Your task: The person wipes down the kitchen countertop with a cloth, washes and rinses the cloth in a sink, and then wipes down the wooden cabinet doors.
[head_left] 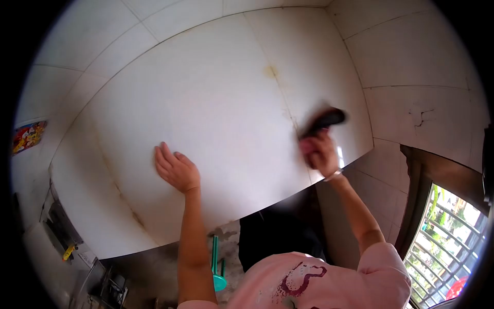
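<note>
My left hand (177, 169) lies flat on the white countertop (216, 113), fingers stretched out and holding nothing. Toward the right end of the same surface, my right hand (324, 154) grips a dark and reddish brush (324, 122), smeared by motion. The brush is at the counter surface, close to a seam; its underside is hidden. A bracelet circles my right wrist. Yellowish-brown stains run along the seam on the left, and a smaller yellow stain (270, 71) marks the right seam above the brush.
Tiled walls (406, 62) border the counter at the back and right. A barred window (447, 232) is at the lower right. Below the front edge stands a green stool (219, 282). A colourful picture (29, 137) hangs at the far left.
</note>
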Available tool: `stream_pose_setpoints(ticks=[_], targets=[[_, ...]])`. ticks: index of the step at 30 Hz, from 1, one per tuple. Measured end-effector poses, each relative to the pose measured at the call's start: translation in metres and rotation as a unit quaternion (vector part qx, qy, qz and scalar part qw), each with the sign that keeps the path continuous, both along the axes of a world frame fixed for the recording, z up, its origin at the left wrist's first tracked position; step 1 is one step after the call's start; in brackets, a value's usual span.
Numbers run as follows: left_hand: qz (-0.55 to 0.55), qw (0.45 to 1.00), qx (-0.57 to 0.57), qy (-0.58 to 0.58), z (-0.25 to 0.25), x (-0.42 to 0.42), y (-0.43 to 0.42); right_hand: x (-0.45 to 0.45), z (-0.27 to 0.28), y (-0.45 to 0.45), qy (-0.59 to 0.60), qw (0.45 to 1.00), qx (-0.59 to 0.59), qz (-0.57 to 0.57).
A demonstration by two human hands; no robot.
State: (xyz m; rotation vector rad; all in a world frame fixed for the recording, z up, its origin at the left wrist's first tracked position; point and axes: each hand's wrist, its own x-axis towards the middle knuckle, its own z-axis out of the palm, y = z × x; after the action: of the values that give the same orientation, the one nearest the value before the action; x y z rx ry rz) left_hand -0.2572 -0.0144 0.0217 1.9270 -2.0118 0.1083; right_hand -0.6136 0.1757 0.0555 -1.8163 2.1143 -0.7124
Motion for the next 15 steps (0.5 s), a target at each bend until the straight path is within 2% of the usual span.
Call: stream_pose_setpoints(ticks=[2, 4, 8, 10, 11, 13, 14, 15], targets=[[0.007, 1.000, 0.002, -0.005, 0.003, -0.001, 0.000, 0.035, 0.001, -0.054, -0.010, 0.993, -0.030, 0.117], [0.002, 1.000, -0.005, -0.002, 0.003, 0.002, 0.001, 0.059, 0.007, -0.112, 0.006, 0.977, 0.010, 0.211], [-0.004, 1.000, -0.004, -0.004, 0.002, 0.000, -0.001, 0.076, -0.017, -0.245, 0.032, 0.965, -0.038, 0.257], [-0.006, 1.000, 0.010, -0.014, -0.001, -0.005, -0.003, 0.062, -0.032, -0.315, 0.053, 0.962, -0.055, 0.261], [-0.002, 1.000, 0.013, -0.018, 0.001, -0.004, -0.001, 0.054, -0.036, -0.339, 0.107, 0.958, -0.068, 0.258], [0.005, 0.999, 0.030, -0.031, -0.005, -0.012, -0.006, 0.006, -0.019, -0.382, 0.136, 0.940, -0.026, 0.312], [0.008, 0.999, 0.034, -0.033, -0.005, -0.008, -0.003, -0.021, -0.024, -0.391, 0.144, 0.930, -0.102, 0.323], [0.010, 0.999, 0.042, -0.032, -0.008, -0.007, -0.003, -0.054, -0.019, -0.398, 0.220, 0.889, -0.178, 0.360]])
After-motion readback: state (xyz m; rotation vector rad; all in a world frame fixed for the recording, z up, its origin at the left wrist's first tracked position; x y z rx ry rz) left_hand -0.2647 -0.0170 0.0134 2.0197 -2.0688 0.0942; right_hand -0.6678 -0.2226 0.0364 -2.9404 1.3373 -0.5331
